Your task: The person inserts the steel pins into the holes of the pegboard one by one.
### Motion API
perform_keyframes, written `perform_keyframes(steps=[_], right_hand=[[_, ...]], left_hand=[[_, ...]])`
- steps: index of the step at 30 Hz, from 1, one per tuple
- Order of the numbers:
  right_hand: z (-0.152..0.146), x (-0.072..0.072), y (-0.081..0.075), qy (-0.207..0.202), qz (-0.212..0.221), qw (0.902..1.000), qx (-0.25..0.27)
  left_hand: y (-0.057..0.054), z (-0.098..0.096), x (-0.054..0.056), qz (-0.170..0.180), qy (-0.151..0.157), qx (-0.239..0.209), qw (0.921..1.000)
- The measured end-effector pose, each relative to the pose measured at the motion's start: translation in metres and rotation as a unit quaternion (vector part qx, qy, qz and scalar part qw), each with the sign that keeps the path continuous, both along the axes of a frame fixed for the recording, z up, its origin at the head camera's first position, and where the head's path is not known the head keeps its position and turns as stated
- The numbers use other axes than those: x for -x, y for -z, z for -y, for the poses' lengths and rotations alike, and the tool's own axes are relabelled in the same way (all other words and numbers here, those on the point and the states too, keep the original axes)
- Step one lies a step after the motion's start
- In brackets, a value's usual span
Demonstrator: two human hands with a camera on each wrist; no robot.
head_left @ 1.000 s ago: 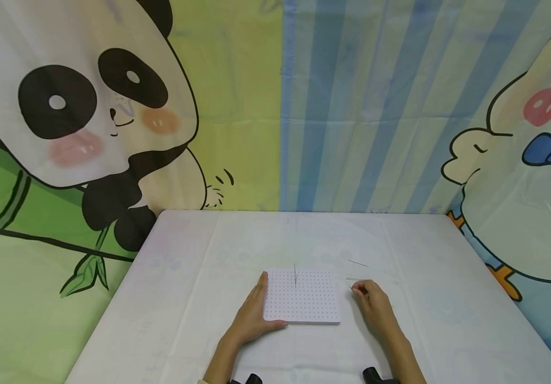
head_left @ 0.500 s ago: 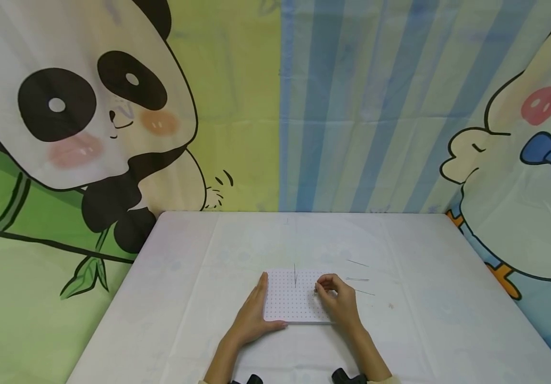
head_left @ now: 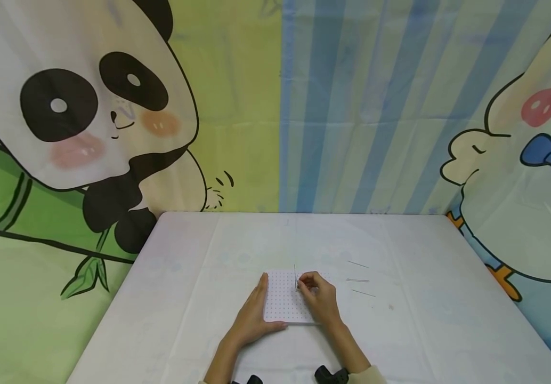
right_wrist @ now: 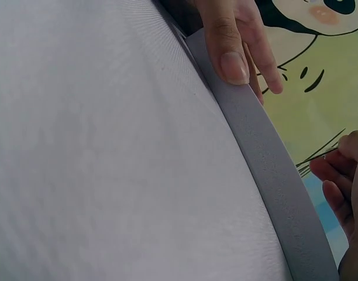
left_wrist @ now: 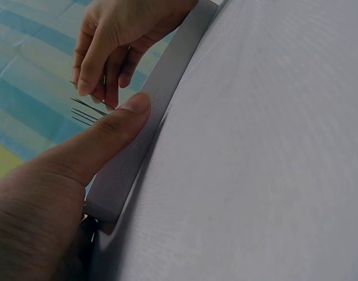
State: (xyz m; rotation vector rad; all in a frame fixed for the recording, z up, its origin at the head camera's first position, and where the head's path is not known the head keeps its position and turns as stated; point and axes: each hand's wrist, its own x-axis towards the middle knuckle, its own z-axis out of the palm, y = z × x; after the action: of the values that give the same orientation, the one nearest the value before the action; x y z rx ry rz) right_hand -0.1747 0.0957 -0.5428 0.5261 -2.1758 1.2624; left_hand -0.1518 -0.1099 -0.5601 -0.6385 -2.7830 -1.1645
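A white board dotted with small holes [head_left: 280, 304] lies on the table. My left hand [head_left: 251, 314] rests against its near left corner, fingers straight along the left side, thumb [left_wrist: 137, 104] pressed to the front edge. Over the board's middle, my right hand [head_left: 321, 298] pinches a thin dark needle-like rod [right_wrist: 316, 157] between thumb and index finger. Close to those fingertips, another thin rod [head_left: 295, 271] stands upright from the board's far part. Several rods [left_wrist: 82, 112] overlap behind the left thumb in the left wrist view. The right hand covers part of the board's right side.
Right of the board, thin dark rods lie loose on the white-covered table [head_left: 429, 320]: one farthest back [head_left: 358, 264], two close together [head_left: 357, 280], and one nearer [head_left: 364, 293]. A cartoon-printed curtain [head_left: 237, 106] hangs behind the table.
My right hand has moved left from beside the loose rods to over the board's middle, carrying a thin rod. The left hand has stayed at the board's corner.
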Motion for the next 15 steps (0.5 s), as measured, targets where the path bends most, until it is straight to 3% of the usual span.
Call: perform_keyframes(steps=[15], right_hand=[[0.0002, -0.0005, 0.0042, -0.012, -0.007, 0.9984, -0.055]], left_hand=[[-0.0028, 0.0005, 0.0004, 0.028, 0.003, 0.009, 0.9996]])
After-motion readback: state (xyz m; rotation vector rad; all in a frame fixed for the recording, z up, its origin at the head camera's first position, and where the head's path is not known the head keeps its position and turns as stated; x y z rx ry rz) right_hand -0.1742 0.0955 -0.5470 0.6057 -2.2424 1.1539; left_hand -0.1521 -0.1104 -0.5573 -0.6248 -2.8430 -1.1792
